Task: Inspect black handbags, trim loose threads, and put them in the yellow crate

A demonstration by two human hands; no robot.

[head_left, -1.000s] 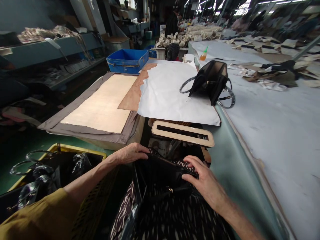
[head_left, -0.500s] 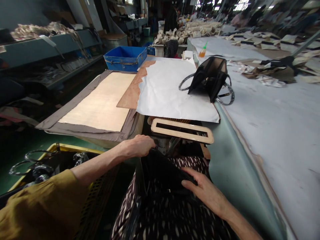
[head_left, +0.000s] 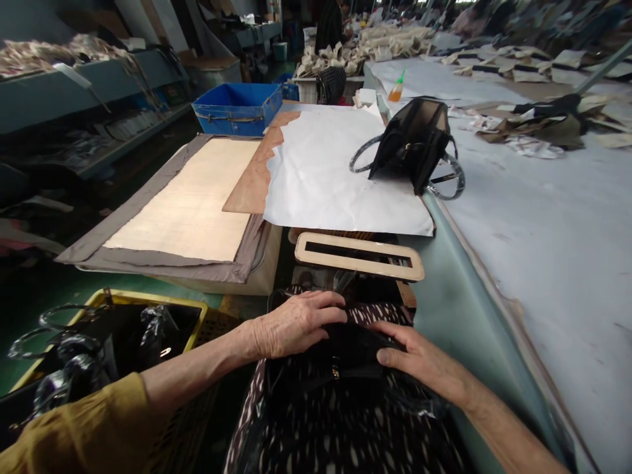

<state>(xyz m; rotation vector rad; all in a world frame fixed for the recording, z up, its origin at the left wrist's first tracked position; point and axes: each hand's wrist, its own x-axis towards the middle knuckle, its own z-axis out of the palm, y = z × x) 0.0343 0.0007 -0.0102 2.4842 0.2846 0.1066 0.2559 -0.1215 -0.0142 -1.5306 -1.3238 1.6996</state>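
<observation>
A black handbag (head_left: 323, 355) lies on my lap against a dark patterned garment. It has a small gold clasp and a plastic-wrapped handle at its right. My left hand (head_left: 303, 322) rests across its upper left part, fingers loosely stretched and slightly apart. At the bag's right side my right hand (head_left: 419, 362) grips the edge, thumb in front and fingers behind. Just beyond the bag lies a long pale frame (head_left: 360, 245) with rounded ends and a slot. A second black handbag (head_left: 412, 141) stands on white paper (head_left: 320, 178), its ring handles wrapped in plastic.
A yellow crate (head_left: 202, 313) with black bags is at my left. Behind it sits a pale board (head_left: 185, 204) on grey cloth. A blue bin (head_left: 237, 112), a long worktable (head_left: 538, 224) and a glue bottle (head_left: 396, 89) are farther off. A person (head_left: 330, 26) stands at the back.
My left hand has let go of the bag's upper left corner and moved right, onto its top. The bag now lies flatter, its clasp more visible. My right hand stays at its right edge.
</observation>
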